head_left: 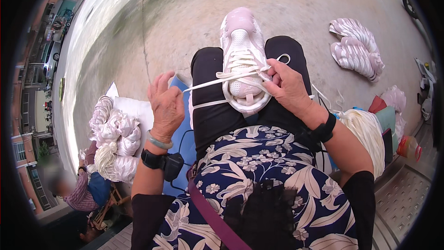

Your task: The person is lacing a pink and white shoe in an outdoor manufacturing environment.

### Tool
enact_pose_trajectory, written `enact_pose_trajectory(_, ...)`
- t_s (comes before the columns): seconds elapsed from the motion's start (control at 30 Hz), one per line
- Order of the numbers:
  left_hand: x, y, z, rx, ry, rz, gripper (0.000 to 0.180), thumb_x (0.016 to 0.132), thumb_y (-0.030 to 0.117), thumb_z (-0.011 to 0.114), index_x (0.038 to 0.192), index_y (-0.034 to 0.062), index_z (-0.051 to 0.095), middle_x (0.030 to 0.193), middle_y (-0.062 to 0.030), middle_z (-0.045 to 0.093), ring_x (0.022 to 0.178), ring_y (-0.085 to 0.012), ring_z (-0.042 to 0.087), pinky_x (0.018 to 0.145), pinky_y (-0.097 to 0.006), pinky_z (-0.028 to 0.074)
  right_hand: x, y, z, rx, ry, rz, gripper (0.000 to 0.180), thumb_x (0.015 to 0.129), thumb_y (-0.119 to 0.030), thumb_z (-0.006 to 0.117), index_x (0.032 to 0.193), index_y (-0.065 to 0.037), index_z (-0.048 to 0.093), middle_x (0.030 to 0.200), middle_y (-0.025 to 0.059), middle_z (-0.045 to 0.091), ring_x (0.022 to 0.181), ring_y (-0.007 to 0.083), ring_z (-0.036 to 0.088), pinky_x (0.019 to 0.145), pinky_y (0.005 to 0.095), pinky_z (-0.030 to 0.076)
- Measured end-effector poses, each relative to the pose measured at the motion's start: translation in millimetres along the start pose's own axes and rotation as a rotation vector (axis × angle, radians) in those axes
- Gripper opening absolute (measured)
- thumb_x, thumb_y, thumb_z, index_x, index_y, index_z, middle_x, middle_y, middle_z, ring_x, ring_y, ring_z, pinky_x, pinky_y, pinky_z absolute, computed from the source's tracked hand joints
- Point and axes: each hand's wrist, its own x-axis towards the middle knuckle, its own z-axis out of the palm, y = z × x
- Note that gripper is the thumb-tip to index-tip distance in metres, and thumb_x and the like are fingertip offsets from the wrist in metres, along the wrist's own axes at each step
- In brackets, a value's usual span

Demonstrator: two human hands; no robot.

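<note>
Outdoor concrete ground, person seated. Pale pink sneaker [242, 60] rests on the lap, long axis 12–6 o'clock, toe toward 12, heel nearest the body. Right hand [290, 88] at the shoe's 4 o'clock, fingers pinched narrow on the white lace [210, 84] at the eyelets. Left hand [165, 106] at 9 o'clock, half open, fingers curled; lace end runs to it, grip unclear. More pink sneakers [357, 48] at 2 o'clock.
</note>
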Motion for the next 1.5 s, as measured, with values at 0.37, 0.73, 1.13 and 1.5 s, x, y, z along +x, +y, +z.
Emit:
enact_pose_trajectory(0.37,-36,-39,19,0.05,-0.084,-0.154,0.016,0.074,0.009,0.062,0.09,0.0053,0.063,0.113,-0.0128,0.058,0.103,-0.032,0.052,0.092,-0.042,0.036,8,-3,-1,0.083,-0.084,0.083,0.047,0.078,-0.009,0.065,0.118,0.005,0.047,0.083,0.0052,0.055,0.061,0.0078,0.049,0.057,0.0205,0.044)
enact_pose_trajectory(0.73,22,17,51,-0.334,-0.1,0.041,0.018,0.084,0.012,0.055,0.098,0.0028,0.061,0.11,-0.0141,0.057,0.102,-0.0321,0.051,0.089,-0.039,0.039,38,-3,-5,0.308,-0.146,0.545,0.013,0.086,-0.013,0.055,0.089,-0.002,0.061,0.068,0.0017,0.058,0.05,0.0048,0.051,0.045,0.0183,0.042)
enact_pose_trajectory(1.13,19,20,19,-0.54,-0.19,0.022,0.004,0.081,0.005,0.057,0.08,0.0009,0.057,0.092,-0.0094,0.06,0.084,-0.0233,0.055,0.076,-0.032,0.043,28,-6,1,0.32,0.052,0.303,0.015,0.088,-0.01,0.048,0.09,-0.001,0.059,0.071,0.0009,0.057,0.061,0.0046,0.052,0.054,0.02,0.044)
enact_pose_trajectory(1.5,2,3,-10,-0.786,-0.545,-0.228,0.015,0.087,0.01,0.053,0.077,-0.0002,0.057,0.063,-0.0015,0.053,0.058,-0.0075,0.048,0.052,-0.022,0.039,2,-12,2,0.039,0.029,0.132,0.027,0.079,-0.016,0.062,0.101,-0.001,0.057,0.079,0.0113,0.057,0.065,0.0177,0.055,0.062,0.0299,0.046)
